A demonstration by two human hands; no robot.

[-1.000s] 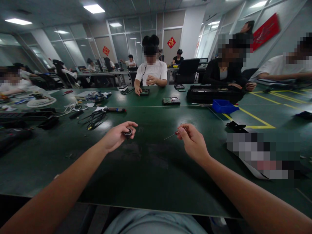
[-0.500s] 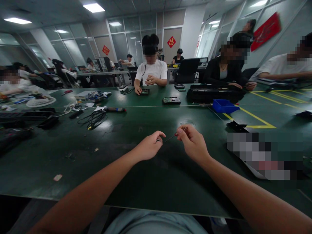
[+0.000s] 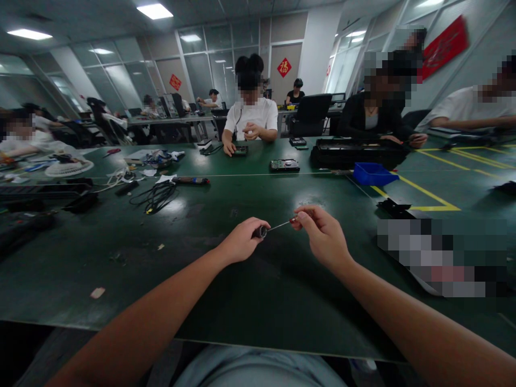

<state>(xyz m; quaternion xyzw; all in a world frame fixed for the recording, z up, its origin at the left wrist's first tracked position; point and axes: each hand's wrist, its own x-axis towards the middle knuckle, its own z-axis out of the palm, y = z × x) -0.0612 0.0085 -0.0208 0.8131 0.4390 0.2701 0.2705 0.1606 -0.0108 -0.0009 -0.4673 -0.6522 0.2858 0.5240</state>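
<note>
So the left hand [image 3: 241,244] pinches a small round part [image 3: 261,232] just over the green table [image 3: 201,290]. The right hand [image 3: 324,236] grips a thin screwdriver [image 3: 279,226] in closed fingers, tip at the part. Lined up; seated or not, can't tell.

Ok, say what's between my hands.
Head view: a thin metal shaft, running from the right hand to a small round part the left hand pinches.
</note>
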